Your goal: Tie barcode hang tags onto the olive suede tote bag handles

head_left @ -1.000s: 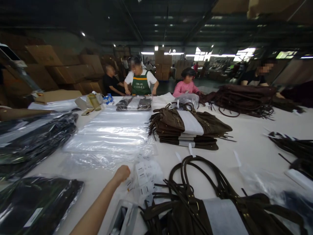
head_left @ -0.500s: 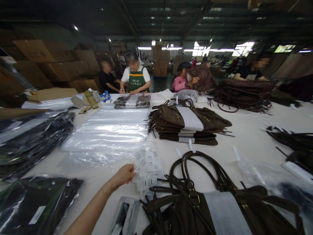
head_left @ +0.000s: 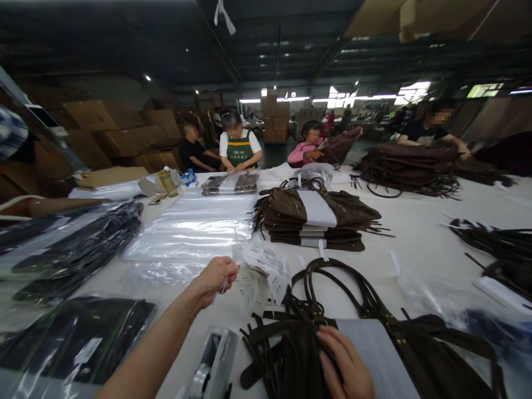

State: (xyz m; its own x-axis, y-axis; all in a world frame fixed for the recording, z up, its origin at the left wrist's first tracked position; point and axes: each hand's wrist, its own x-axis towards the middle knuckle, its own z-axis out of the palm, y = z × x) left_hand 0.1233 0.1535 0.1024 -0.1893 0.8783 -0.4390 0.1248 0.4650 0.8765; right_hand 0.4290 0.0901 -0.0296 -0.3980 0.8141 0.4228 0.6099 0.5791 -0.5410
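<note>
A dark brown soft bag with looped handles and thin fringe strips (head_left: 419, 349) is laid on a pale, broad table (head_left: 419, 244), at the near right; its middle is covered by a whitish band of paper-like material (head_left: 376, 346); the fringe end of the bag is touched by the right hand (head_left: 344, 366), whose fingers are bent over the dark material, though whether anything is grasped there cannot be told.

Just beside the handles, a loose cluster of small white printed tags (head_left: 260, 271) is seen, partly blurred; next to it the left hand (head_left: 219, 277) is pinched tight, apparently on a thin white strand (head_left: 224, 286); whether any tag is joined to that strand cannot be made out.

The tags could be tangled or scattered if the strand were pulled sharply while others are hooked to it; they could also be caught among the fringe strips, which lie so near; the band could be creased or pushed askew if the bag were dragged by the right hand.

Farther out, a grey box-like holder (head_left: 214, 363) is placed between the left forearm and the fringe; beyond the tags, glossy clear plastic sheets (head_left: 195, 221) are spread, beside a stack of brown fringed bags (head_left: 285, 210); the far side is occupied by a co-worker in a green apron (head_left: 239, 152).
</note>
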